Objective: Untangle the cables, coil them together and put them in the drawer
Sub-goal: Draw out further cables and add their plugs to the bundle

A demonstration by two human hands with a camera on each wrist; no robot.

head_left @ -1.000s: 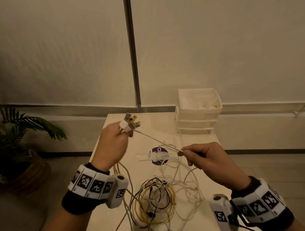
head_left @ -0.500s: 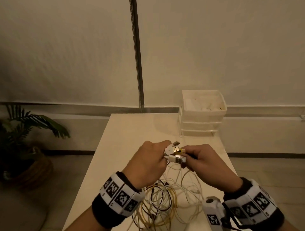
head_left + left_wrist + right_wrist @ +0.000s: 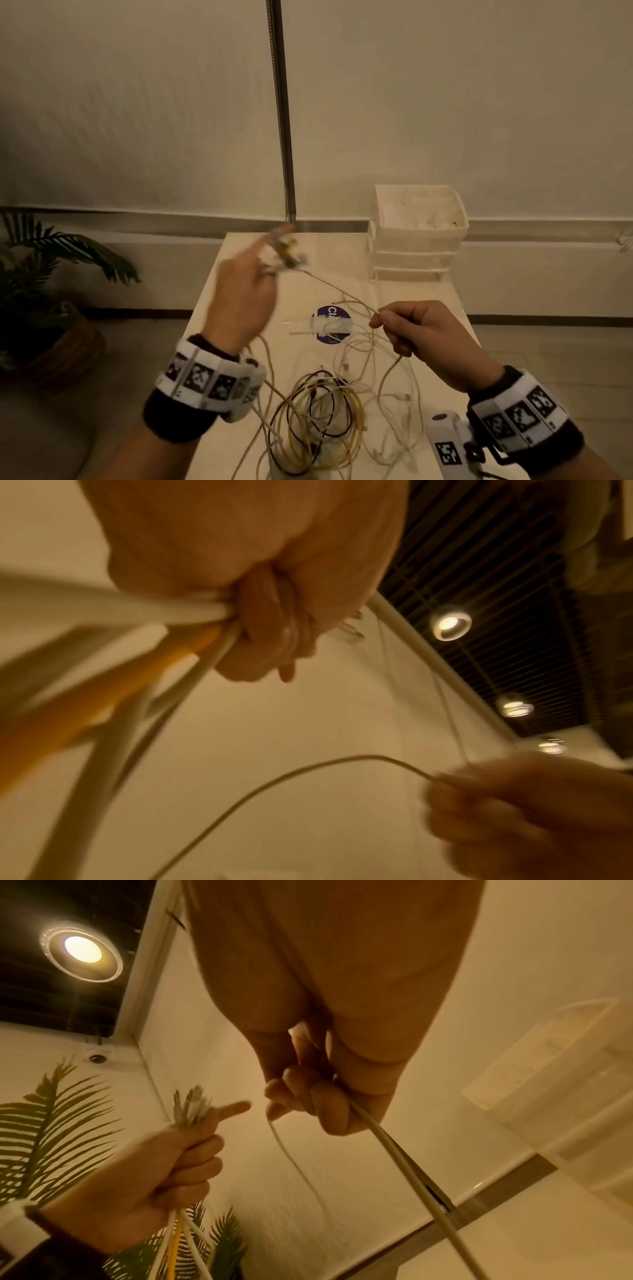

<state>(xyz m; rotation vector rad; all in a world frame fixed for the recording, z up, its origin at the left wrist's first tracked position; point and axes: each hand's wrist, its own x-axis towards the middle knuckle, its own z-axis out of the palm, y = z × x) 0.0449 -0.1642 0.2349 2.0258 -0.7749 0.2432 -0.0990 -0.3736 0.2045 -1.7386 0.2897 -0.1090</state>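
Observation:
A tangle of white, yellow and dark cables (image 3: 318,421) lies on the near part of the table (image 3: 239,308). My left hand (image 3: 246,287) is raised over the table's left side and grips a bunch of cable plug ends (image 3: 284,253), their cords hanging down past the wrist; the same fist on white and yellow cords (image 3: 205,631) fills the left wrist view. My right hand (image 3: 411,329) pinches one white cable (image 3: 342,289) that runs taut up to the left hand. In the right wrist view that cable (image 3: 394,1148) passes through the curled fingers (image 3: 308,1096). The white drawer unit (image 3: 418,236) stands at the table's far right.
A purple round sticker (image 3: 329,322) with a strip of tape lies mid-table. A potted plant (image 3: 51,281) in a woven basket stands on the floor left of the table. A dark vertical pole (image 3: 281,109) runs up the wall behind.
Half a second ago both hands met over the table's middle at the plug ends. The left hand has since swung up and left with the plugs, drawing one cable through the right hand.

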